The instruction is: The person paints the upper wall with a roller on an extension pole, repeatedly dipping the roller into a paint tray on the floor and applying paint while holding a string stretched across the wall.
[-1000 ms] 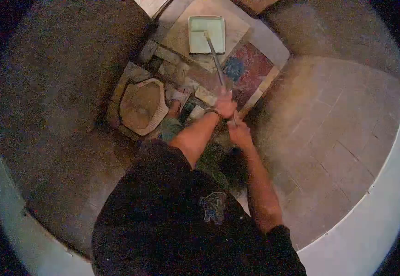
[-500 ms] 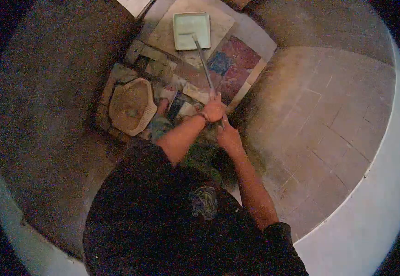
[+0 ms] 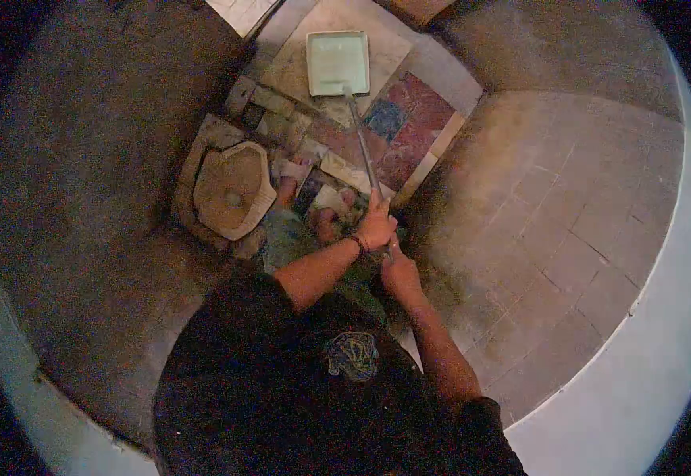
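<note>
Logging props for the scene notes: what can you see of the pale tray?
The tray is squarish with rounded corners, a thin raised rim and a pale, slightly green interior; its material and whether liquid fills it can't be told. It looks upright and whole, sitting on a pale panel of the patchwork floor. The head end of a long-handled tool reaches over its near side, by a pale bar inside; contact is unclear. Neither hand touches it.

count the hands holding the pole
2. The left hand grips the pole nearer the tray, a dark bracelet at its wrist; the right hand grips it closer to the body. None looks hidden.
</note>
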A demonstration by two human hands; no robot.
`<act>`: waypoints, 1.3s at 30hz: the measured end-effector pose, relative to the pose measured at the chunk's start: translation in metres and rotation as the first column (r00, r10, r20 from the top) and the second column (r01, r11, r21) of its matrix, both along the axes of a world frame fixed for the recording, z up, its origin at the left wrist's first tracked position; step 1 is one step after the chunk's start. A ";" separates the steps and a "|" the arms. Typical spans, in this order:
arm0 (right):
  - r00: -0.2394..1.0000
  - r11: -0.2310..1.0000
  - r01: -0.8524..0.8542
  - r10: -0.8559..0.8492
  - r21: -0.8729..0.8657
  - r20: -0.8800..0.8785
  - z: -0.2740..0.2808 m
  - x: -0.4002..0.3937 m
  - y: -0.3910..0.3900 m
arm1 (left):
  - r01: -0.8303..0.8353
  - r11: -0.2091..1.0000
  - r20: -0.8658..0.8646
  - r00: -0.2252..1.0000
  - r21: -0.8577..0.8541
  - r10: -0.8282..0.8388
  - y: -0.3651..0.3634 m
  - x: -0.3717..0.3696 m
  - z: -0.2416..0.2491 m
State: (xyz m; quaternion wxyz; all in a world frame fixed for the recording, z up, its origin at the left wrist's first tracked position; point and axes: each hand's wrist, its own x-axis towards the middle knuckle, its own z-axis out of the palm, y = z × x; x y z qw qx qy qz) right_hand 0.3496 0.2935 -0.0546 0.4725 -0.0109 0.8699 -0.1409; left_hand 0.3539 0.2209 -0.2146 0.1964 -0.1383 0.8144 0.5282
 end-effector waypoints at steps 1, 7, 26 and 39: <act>0.996 0.999 -0.038 0.035 -0.036 -0.078 -0.011 0.003 0.004 | -0.001 1.000 -0.008 1.000 0.001 0.001 -0.009 -0.014 0.007; 0.999 0.998 -0.004 0.001 -0.059 -0.043 0.002 -0.026 -0.017 | 0.501 0.864 0.220 0.849 -0.049 -0.480 -0.041 -0.048 0.040; 0.236 0.174 0.969 -0.427 -0.176 0.873 0.027 0.088 0.162 | -0.584 0.626 0.715 0.696 0.517 0.058 -0.006 -0.041 0.056; 0.913 0.941 0.320 -0.274 -0.112 0.302 0.035 0.172 0.206 | -0.575 0.620 0.326 0.816 0.534 0.477 -0.041 -0.061 0.118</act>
